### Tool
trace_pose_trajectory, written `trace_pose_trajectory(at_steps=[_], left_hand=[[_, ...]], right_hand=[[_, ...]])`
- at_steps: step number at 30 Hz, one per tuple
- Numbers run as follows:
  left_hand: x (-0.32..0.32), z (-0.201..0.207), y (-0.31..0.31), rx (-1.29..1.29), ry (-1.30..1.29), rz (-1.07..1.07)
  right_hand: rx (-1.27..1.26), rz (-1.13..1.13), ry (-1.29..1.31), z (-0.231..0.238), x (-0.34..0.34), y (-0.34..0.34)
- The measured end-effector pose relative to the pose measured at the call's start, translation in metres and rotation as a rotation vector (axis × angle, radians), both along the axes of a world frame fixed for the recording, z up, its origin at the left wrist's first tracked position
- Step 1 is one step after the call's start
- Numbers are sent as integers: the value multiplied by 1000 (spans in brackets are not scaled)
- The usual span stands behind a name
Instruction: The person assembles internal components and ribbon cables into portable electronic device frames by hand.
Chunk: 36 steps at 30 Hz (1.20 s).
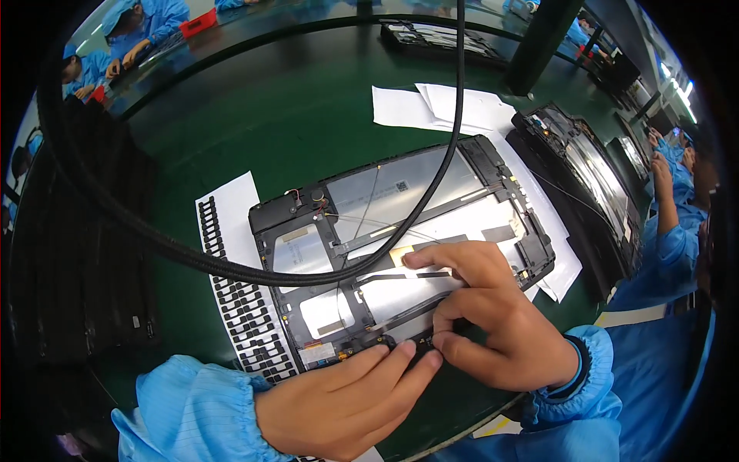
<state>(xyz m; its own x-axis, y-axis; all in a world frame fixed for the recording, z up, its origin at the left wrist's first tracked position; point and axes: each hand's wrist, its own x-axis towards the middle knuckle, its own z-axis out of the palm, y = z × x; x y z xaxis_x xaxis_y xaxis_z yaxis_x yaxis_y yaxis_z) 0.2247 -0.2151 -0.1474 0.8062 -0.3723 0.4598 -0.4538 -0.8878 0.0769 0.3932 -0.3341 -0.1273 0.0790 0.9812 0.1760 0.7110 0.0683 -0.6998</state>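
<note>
**Both hands on the casing, loose wires close by**

The black casing with its silvery plates lies on the green table, just beyond my left hand and partly under my right hand. My left fingers are stretched out side by side over its near edge; the thumb is hidden, so I cannot tell whether I am pinching that edge. My right forefinger reaches forward to a small gold patch, while the thumb and middle finger curl toward each other at the near rim. I cannot tell whether anything sits between them.

Pressing too hard with that forefinger could dent the thin metal or shift the patch. Thin wires run across the casing ahead of my left hand and beyond my right fingertip; a careless sweep could hook one and tug it loose. Uneven pressure from my two hands might make the casing slide or twist.

Ahead and to the left of my left hand lies a white sheet with rows of black pieces; my left sleeve is near enough to drag it. A thick black cord crosses my view, hiding part of the casing, so I could misjudge where my fingertip lands.
</note>
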Motion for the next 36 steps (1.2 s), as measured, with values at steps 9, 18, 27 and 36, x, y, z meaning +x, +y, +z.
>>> trace_pose_trajectory(at_steps=[9,18,27,36], left_hand=[[4,-8,2,-86,53,23],[3,-4,1,-21,72,36],[2,-6,0,-34,54,48],[2,-6,3,-43,-5,68]], right_hand=[[41,-131,218,-4,8,-10],[135,-20,32,-4,1,-7],[314,30,-236,-9,-5,-4],[296,64,-269,-1,-9,5]])
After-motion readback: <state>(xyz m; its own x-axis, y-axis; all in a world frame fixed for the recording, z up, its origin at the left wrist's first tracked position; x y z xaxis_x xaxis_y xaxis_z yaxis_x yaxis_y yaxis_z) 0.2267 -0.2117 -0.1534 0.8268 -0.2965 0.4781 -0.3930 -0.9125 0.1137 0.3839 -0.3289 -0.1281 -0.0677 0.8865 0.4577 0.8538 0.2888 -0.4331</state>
